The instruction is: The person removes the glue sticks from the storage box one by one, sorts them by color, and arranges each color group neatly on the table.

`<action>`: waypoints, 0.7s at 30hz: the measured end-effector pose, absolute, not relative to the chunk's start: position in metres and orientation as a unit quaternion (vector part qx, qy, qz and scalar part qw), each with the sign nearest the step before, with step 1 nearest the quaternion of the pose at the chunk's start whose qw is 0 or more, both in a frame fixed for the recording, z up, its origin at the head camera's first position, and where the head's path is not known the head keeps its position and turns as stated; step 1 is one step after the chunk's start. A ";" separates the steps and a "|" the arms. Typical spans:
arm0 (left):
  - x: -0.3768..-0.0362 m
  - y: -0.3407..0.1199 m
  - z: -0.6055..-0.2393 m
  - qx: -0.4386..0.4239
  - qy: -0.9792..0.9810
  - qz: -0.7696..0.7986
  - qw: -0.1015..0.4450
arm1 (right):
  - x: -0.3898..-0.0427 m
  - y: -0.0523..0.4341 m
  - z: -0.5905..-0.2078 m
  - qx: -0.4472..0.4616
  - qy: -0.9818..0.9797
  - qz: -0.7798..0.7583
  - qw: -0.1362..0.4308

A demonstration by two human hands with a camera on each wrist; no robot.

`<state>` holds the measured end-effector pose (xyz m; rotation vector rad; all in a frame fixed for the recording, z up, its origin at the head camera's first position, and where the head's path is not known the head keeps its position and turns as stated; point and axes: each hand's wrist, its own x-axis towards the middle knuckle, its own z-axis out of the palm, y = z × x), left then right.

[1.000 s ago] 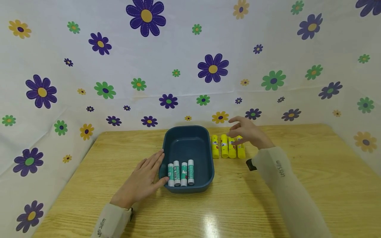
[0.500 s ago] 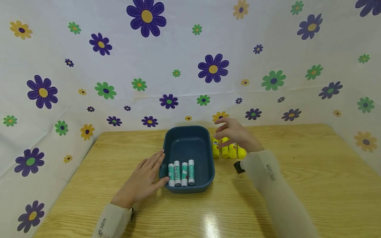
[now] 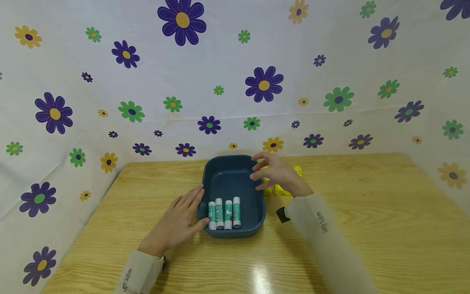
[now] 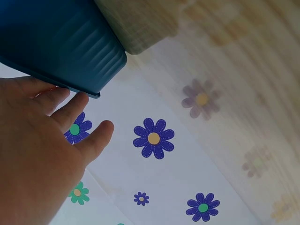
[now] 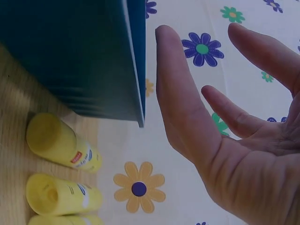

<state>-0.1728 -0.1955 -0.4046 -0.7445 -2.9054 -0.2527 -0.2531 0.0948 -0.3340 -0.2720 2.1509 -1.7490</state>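
While right hand [image 3: 276, 174] hides yellow sticks [image 5: 63, 150] overhead, wrist shows empty, wide grip

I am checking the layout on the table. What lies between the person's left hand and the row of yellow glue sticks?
The blue bin, with four teal glue sticks inside, lies between the left hand and the yellow glue sticks. The head view shows this.

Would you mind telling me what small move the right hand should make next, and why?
Probably lower the open right hand onto the nearest yellow glue stick and pinch it: it hovers empty above the row beside the blue bin, while the left hand steadies the bin's side.
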 end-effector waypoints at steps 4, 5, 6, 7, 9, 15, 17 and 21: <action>-0.173 -0.196 -0.405 -0.249 -0.962 -0.083 0.072 | -0.250 0.089 -0.338 -0.095 0.753 -0.625 0.182; -0.173 -0.195 -0.405 -0.250 -0.962 -0.083 0.072 | -0.249 0.087 -0.339 -0.099 0.753 -0.625 0.183; -0.173 -0.196 -0.405 -0.251 -0.962 -0.081 0.073 | -0.247 0.086 -0.340 -0.100 0.752 -0.625 0.185; -0.173 -0.195 -0.405 -0.251 -0.962 -0.081 0.075 | -0.246 0.084 -0.341 -0.103 0.750 -0.626 0.188; -0.173 -0.196 -0.405 -0.252 -0.962 -0.079 0.074 | -0.244 0.081 -0.342 -0.107 0.749 -0.625 0.192; -0.173 -0.196 -0.404 -0.253 -0.962 -0.076 0.073 | -0.239 0.072 -0.349 -0.119 0.750 -0.617 0.205; -0.173 -0.196 -0.404 -0.253 -0.962 -0.076 0.072 | -0.237 0.068 -0.351 -0.120 0.753 -0.613 0.207; -0.173 -0.196 -0.404 -0.251 -0.962 -0.076 0.069 | -0.232 0.060 -0.355 -0.115 0.763 -0.600 0.210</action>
